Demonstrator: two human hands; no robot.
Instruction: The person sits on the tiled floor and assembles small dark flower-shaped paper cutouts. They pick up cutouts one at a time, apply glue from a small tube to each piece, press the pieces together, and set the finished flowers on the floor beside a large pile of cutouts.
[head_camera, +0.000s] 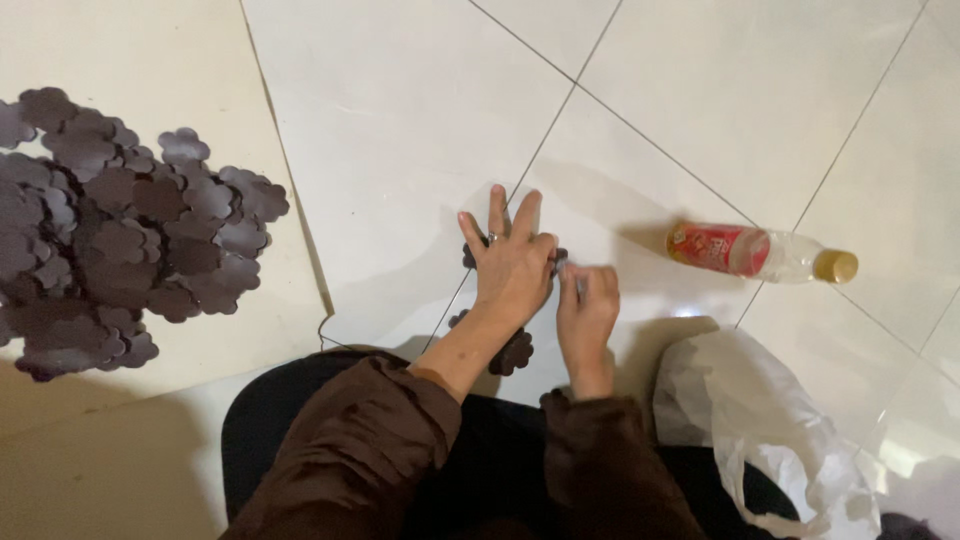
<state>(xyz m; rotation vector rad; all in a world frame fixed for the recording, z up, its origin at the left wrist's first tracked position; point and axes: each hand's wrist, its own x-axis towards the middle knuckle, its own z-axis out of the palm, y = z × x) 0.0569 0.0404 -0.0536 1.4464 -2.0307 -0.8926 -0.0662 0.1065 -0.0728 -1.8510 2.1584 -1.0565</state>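
The left hand (512, 262) lies flat, fingers spread, pressing a dark brown flower-shaped cut-out piece (470, 254) onto the white tiled floor (400, 120), directly ahead of the person. The right hand (588, 305), just beside it and touching its edge, is curled, pinching something small at the piece's right rim; what it grips cannot be told. Another such piece (513, 354) lies under the left wrist.

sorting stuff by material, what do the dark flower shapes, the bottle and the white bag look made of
Flower shapes: thin matte dark sheet, perhaps felt or foam; flat, no shine. Bottle: clear glossy plastic, see-through, gold cap. White bag: thin plastic film, crinkled, slightly translucent.
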